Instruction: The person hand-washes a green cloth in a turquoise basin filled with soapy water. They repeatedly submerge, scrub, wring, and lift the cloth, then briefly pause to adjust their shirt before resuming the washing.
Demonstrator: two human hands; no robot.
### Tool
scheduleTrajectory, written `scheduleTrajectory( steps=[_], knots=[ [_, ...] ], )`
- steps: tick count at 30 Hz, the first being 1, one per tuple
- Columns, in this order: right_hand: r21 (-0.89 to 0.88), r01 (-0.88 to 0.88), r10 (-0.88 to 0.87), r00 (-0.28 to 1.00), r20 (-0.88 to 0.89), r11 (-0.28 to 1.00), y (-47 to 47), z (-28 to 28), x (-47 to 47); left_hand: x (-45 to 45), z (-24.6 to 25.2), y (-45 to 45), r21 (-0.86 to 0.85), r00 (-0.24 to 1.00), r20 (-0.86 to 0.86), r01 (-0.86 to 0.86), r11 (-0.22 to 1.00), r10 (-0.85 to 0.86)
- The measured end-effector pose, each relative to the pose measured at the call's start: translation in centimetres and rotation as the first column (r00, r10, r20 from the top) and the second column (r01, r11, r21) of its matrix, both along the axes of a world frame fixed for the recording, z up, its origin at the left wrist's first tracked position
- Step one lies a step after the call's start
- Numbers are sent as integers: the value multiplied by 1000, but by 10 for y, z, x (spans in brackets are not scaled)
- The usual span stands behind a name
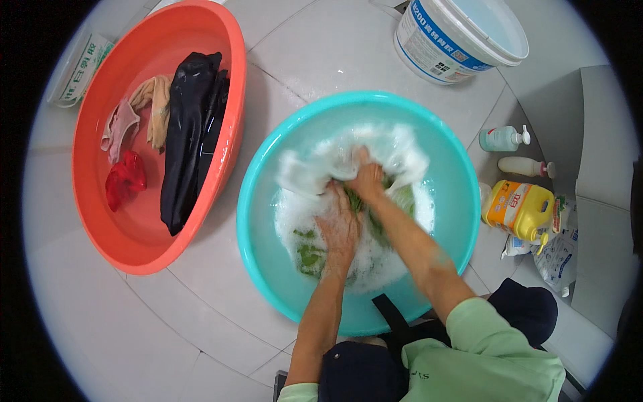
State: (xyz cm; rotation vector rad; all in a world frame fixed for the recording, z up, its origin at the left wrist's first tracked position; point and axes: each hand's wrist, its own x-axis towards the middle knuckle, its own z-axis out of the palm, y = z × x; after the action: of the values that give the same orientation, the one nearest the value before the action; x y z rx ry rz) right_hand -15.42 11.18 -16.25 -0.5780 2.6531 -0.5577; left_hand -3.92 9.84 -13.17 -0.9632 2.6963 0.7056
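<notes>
Wet green cloth (310, 257) lies partly under white suds (371, 274) in a round turquoise basin (251, 151) before me. My left hand (340, 221) rests back up over the foamy cloth, its fingers stretched forward and their tips lost in suds. Just ahead and to the right, my right hand (368, 176) is curled on a fold of the same cloth, blurred by motion. Thick foam (402, 151) heaps beyond both hands. Much of the cloth's shape is hidden by foam and my forearms.
An orange tub (100, 236) at left holds black garments (188, 145), tan cloth (159, 110), pink cloth (122, 125) and red cloth (125, 181). A white bucket (427, 45) stands beyond. Pump bottles (500, 139) and a yellow jug (520, 206) lie at right. A black strap (391, 311) overhangs the near rim.
</notes>
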Motion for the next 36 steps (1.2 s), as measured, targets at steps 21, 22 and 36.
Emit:
scheduleTrajectory(
  steps=[21, 22, 36],
  knots=[
    [156, -207, 212, 977, -11, 966, -13, 17, 39, 25, -42, 8, -19, 983, 91, 159, 987, -157],
    [122, -362, 381, 899, -214, 924, -11, -11, 2, 19, -51, 18, 154, 968, -209, -108, 982, 139],
    [-292, -2, -84, 956, -282, 956, -20, 13, -25, -13, 48, 15, 313, 945, 165, -321, 894, 281]
  ],
)
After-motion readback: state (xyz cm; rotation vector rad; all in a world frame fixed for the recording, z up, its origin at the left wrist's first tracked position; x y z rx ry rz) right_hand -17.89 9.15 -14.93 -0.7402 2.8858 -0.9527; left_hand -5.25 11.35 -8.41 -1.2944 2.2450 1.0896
